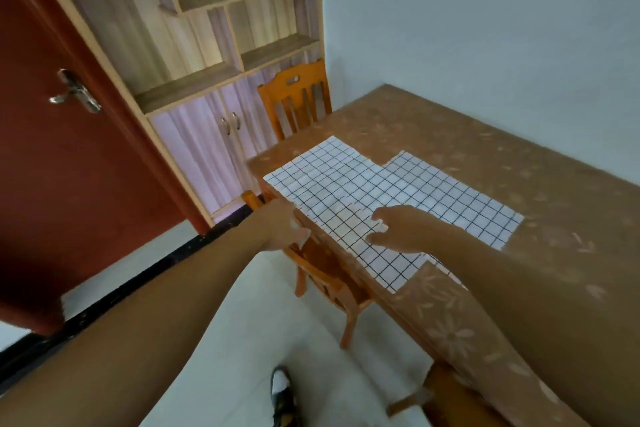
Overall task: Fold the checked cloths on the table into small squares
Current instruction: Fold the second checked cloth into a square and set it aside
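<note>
Near: shoe on pale floor, both forearms reaching out toward the worktop.

Left hand at the worktop's near edge, touching or just beside the border of the checked cloths; fingers curled, whether the grip has closed on fabric cannot be told. Right hand over the cloth, fingers spread apart, holding nothing; contact with the fabric uncertain.

Middle: checked cloths lying flat and unfolded, overlapping, one corner reaching the near edge. How many, not clear. Folding judged not yet begun.

Below the edge: orange chair tucked under. Far: second chair, shelving unit, red door.

Risks, as judgement: overlapping layers may lift together, giving a double fold; a cloth near the edge may slide off onto the chair if dragged; smooth patterned covering may let fabric skate, misaligning corners.
</note>
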